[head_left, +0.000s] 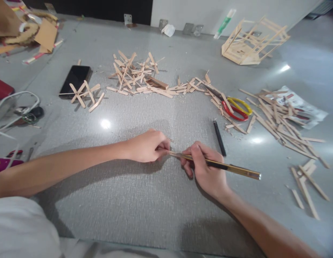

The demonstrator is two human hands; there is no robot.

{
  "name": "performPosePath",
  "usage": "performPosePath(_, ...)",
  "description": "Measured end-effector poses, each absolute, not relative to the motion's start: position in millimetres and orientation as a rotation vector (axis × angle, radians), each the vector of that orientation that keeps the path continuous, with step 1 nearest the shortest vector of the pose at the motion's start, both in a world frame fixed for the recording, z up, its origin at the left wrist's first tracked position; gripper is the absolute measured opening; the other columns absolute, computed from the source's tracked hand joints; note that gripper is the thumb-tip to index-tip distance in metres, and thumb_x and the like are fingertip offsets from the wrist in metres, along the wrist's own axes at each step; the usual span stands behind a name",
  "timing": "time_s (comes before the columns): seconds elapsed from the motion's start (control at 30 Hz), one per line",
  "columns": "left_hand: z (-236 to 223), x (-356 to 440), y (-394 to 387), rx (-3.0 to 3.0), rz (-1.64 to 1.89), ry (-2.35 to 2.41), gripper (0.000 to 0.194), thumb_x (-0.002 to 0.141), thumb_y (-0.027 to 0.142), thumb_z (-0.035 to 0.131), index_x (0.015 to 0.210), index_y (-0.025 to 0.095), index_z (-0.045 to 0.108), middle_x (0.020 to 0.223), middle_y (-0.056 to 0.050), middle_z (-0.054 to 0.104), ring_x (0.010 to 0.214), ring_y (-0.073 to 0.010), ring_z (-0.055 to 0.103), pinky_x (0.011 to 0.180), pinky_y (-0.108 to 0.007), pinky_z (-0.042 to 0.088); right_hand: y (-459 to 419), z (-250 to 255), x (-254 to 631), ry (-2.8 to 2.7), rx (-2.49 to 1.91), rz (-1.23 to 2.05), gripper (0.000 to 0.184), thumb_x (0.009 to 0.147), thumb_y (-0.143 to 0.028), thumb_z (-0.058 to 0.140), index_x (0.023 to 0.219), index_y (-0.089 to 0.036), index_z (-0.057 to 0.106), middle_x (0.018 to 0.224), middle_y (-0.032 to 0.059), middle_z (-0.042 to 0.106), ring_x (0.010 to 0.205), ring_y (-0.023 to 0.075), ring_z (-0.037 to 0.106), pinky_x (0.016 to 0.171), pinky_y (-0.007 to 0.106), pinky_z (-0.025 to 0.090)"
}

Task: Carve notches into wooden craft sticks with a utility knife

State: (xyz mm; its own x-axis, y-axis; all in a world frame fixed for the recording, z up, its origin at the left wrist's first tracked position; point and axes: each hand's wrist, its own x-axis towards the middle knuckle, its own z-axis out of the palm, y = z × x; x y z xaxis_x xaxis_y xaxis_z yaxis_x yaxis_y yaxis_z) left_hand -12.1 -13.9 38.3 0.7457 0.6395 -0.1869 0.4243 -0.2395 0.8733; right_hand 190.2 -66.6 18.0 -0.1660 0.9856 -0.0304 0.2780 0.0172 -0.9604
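My left hand (147,145) rests on the grey table (134,200), fingers pinched shut on a small wooden piece that barely shows at its fingertips. My right hand (205,170) is closed round a gold and black craft knife (231,168). The knife's tip points left and meets the piece at my left fingertips. A black pen (219,138) lies just beyond my right hand.
Heaps of wooden sticks (139,75) lie across the far middle and right (285,123), with red and yellow scissors (236,107) among them. A stick frame model (252,43) stands far right. A black phone (75,79) and crossed sticks (84,94) lie left.
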Motion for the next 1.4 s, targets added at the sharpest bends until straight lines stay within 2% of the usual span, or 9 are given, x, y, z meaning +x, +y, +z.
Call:
performPosePath(0.23, 41.2, -11.7, -9.6, 1.721, 0.183, 0.82, 0.021, 0.091, 0.019, 0.055, 0.072, 0.012, 0.061, 0.062, -0.003, 0.066, 0.048, -0.01, 0.062, 0.046, -0.018, 0.046, -69.9, 15.3, 191.8, -1.708, -1.332, 1.051, 0.035, 0.099, -0.037, 0.042, 0.072, -0.019, 0.056, 0.053, -0.0033, 0.058, 0.04, 0.007, 0.051, 0.041, 0.021, 0.042)
performPosePath(0.7, 40.4, -13.8, -6.6, 1.674, 0.147, 0.807, 0.023, 0.092, 0.027, 0.055, 0.078, 0.011, 0.063, 0.066, -0.005, 0.068, 0.051, -0.0108, 0.064, 0.048, -0.019, 0.05, -71.4, 14.2, 193.2, -1.82, -1.332, 0.973, 0.027, 0.098, -0.03, 0.046, 0.076, -0.02, 0.056, 0.055, -0.0046, 0.057, 0.045, 0.0074, 0.052, 0.047, 0.022, 0.043)
performPosePath(0.93, 37.7, -14.1, -6.6, 1.663, 0.163, 0.797, 0.025, 0.092, 0.031, 0.056, 0.08, 0.011, 0.062, 0.065, -0.005, 0.068, 0.051, -0.0127, 0.065, 0.048, -0.021, 0.05, -68.9, 18.9, 198.6, -2.382, -1.031, 0.536, 0.025, 0.098, -0.021, 0.039, 0.077, -0.022, 0.052, 0.065, -0.0013, 0.053, 0.054, 0.0098, 0.047, 0.051, 0.025, 0.038)
performPosePath(1.03, 35.6, -13.4, -8.0, 1.677, 0.187, 0.801, 0.023, 0.092, 0.029, 0.056, 0.078, 0.011, 0.061, 0.064, -0.005, 0.068, 0.05, -0.012, 0.064, 0.047, -0.019, 0.048, -66.4, 22.5, 198.5, -2.501, -0.933, 0.476, 0.027, 0.098, -0.02, 0.038, 0.074, -0.022, 0.048, 0.07, 0.0001, 0.055, 0.058, 0.0108, 0.048, 0.053, 0.026, 0.037)
performPosePath(1.13, 34.9, -12.5, -10.8, 1.714, 0.234, 0.811, 0.024, 0.091, 0.027, 0.056, 0.072, 0.012, 0.059, 0.06, -0.003, 0.065, 0.047, -0.0108, 0.063, 0.046, -0.018, 0.045, -64.4, 22.4, 197.7, -2.396, -1.054, 0.576, 0.028, 0.099, -0.025, 0.039, 0.072, -0.022, 0.046, 0.063, -0.0024, 0.051, 0.053, 0.0092, 0.045, 0.051, 0.025, 0.036)
performPosePath(1.27, 34.5, -11.7, -15.3, 1.761, 0.275, 0.824, 0.023, 0.092, 0.023, 0.053, 0.072, 0.013, 0.059, 0.06, -0.003, 0.066, 0.047, -0.01, 0.062, 0.048, -0.018, 0.045, -61.7, 20.2, 194.5, -1.98, -1.313, 0.943, 0.036, 0.099, -0.035, 0.04, 0.066, -0.021, 0.047, 0.05, -0.0055, 0.049, 0.041, 0.0071, 0.044, 0.045, 0.023, 0.036)
performPosePath(1.4, 35.1, -10.4, -18.3, 1.877, 0.315, 0.841, 0.026, 0.091, 0.019, 0.053, 0.066, 0.014, 0.057, 0.055, -0.002, 0.064, 0.044, -0.0094, 0.059, 0.05, -0.02, 0.042, -58.9, 19.9, 189.9, -1.655, -1.343, 1.223, 0.041, 0.098, -0.045, 0.041, 0.066, -0.02, 0.049, 0.047, -0.0054, 0.05, 0.035, 0.0067, 0.043, 0.037, 0.021, 0.036)
